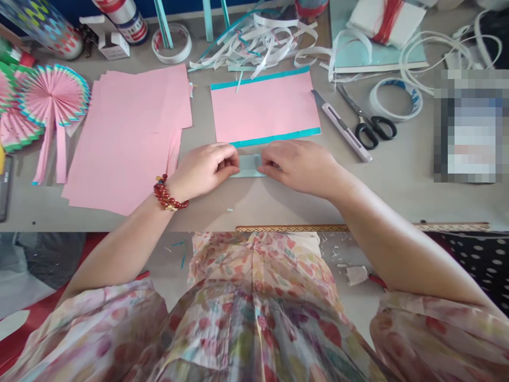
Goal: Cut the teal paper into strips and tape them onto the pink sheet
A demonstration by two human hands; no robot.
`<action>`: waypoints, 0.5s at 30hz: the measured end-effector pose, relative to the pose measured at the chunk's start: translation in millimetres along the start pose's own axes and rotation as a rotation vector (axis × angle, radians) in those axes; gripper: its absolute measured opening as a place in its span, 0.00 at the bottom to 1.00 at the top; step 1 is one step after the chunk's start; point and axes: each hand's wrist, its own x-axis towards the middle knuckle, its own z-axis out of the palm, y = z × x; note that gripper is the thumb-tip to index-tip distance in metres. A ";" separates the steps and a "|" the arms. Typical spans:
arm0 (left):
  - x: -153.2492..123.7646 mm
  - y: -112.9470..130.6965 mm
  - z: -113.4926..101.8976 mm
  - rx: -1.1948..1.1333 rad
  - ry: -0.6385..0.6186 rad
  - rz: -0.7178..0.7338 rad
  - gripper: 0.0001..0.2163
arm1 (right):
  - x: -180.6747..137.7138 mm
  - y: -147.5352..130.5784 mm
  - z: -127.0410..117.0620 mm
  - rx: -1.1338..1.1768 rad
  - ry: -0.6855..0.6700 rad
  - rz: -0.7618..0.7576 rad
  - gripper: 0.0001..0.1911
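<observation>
My left hand (204, 168), with a red bead bracelet at its wrist, pinches one end of a short pale blue-grey strip (249, 166). The other end is pinched by my right hand (298, 163), so only the strip's middle shows between my fingers. It lies low over the table near the front edge; whether it is paper or tape I cannot tell. Just beyond my fingertips is a pink paper sheet (266, 109) with blue bands along its long edges. A utility knife (345, 131) and black-handled scissors (369, 124) lie beyond my right hand.
Pink sheets (129, 132) are stacked on the left, beside pleated paper fans (53, 98). Tape rolls (173, 53), curled white paper strips (266, 42) and a can (123, 18) stand or lie at the back. Another tape roll (376, 101) and a blurred-out device (475, 135) are on the right.
</observation>
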 end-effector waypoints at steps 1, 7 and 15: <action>0.0 -0.1 0.1 0.004 0.002 0.003 0.03 | 0.2 0.3 0.1 0.000 -0.003 0.005 0.14; -0.3 -2.0 0.8 0.024 0.001 0.013 0.04 | 1.3 0.3 -0.3 0.011 -0.026 0.029 0.13; -0.7 -2.4 1.7 0.013 0.005 0.013 0.03 | 1.6 0.7 0.3 0.032 -0.024 0.037 0.13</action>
